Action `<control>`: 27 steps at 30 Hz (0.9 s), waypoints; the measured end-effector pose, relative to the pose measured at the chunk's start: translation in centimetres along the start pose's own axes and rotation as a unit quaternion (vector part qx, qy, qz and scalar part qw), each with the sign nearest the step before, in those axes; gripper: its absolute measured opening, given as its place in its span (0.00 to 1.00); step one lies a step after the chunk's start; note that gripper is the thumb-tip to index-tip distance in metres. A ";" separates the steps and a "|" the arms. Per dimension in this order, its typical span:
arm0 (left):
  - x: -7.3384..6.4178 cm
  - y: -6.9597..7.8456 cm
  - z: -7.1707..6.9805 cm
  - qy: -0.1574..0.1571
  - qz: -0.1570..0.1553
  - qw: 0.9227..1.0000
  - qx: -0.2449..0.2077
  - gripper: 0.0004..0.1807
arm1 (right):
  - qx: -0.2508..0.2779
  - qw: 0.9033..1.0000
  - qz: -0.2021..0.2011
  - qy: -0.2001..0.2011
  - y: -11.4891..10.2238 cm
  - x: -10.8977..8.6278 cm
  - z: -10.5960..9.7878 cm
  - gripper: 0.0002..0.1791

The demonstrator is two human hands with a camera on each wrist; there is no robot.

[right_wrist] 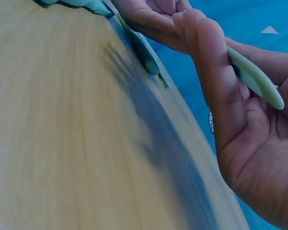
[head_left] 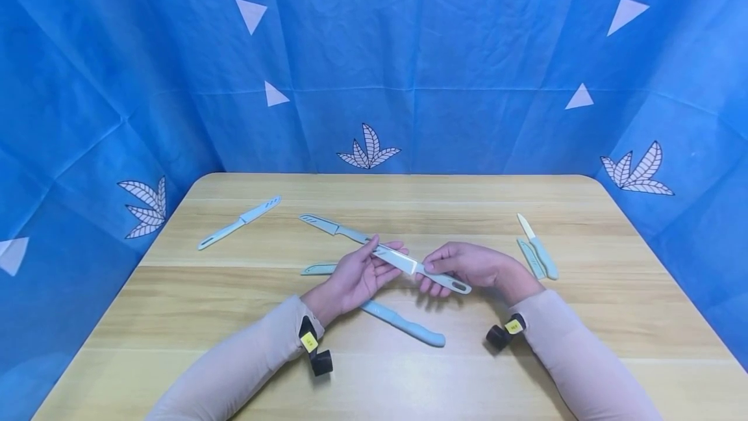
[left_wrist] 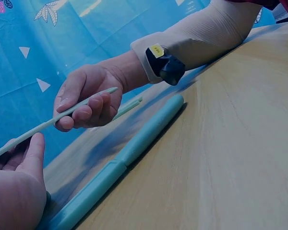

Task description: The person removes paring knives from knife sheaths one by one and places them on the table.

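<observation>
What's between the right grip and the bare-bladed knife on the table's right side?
A sheath lies alongside the knife, on the side nearer the right grip; the rest of the stretch is bare table. The head view shows this.

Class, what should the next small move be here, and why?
Probably lower the held knife onto the table: it occupies both the left hand and the right hand, while a bare-bladed knife lies beside a loose sheath, and covering that blade would likely need two hands.
</observation>
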State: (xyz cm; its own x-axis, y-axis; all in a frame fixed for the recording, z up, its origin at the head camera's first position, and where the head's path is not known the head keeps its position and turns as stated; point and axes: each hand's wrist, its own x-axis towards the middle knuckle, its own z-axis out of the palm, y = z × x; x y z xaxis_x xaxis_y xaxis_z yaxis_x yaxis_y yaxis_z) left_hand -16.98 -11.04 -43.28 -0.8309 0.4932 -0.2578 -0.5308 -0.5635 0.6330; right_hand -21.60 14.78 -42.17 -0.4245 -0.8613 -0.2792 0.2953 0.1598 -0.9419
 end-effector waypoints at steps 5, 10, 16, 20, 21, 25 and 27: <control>-0.1 -0.1 0.0 -0.006 0.001 1.000 -0.004 0.30 | -0.014 1.000 0.006 0.015 -0.1 -0.1 0.0 0.18; -0.1 -0.3 0.0 -0.004 0.003 1.000 -0.016 0.30 | -0.021 1.000 0.005 0.022 -0.2 -0.2 0.0 0.19; -0.1 -0.5 -0.1 -0.010 0.006 1.000 -0.017 0.31 | -0.025 0.999 0.003 0.023 -0.3 -0.3 0.0 0.20; -0.1 -0.6 -0.2 -0.012 0.006 1.000 -0.017 0.31 | -0.027 0.999 0.007 0.024 -0.3 -0.3 0.1 0.20; -0.1 -0.6 -0.2 -0.011 0.006 1.000 -0.017 0.31 | -0.027 0.999 0.008 0.025 -0.3 -0.3 0.2 0.20; -0.1 -0.7 -0.1 -0.014 0.010 1.000 -0.013 0.32 | -0.030 0.999 0.011 0.028 -0.4 -0.4 0.3 0.20; -0.1 -0.7 -0.1 -0.014 0.011 1.000 -0.013 0.32 | -0.032 0.999 0.011 0.030 -0.5 -0.4 0.4 0.20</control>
State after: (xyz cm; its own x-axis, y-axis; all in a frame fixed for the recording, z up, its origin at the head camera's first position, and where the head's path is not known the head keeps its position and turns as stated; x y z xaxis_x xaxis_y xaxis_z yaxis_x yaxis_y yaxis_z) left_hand -16.55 -10.81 -43.74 -0.8379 0.4981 -0.2232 -0.5165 -0.5915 0.6191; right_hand -21.20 14.88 -41.51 -0.4694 -0.8273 -0.3087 0.2499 0.2109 -0.9450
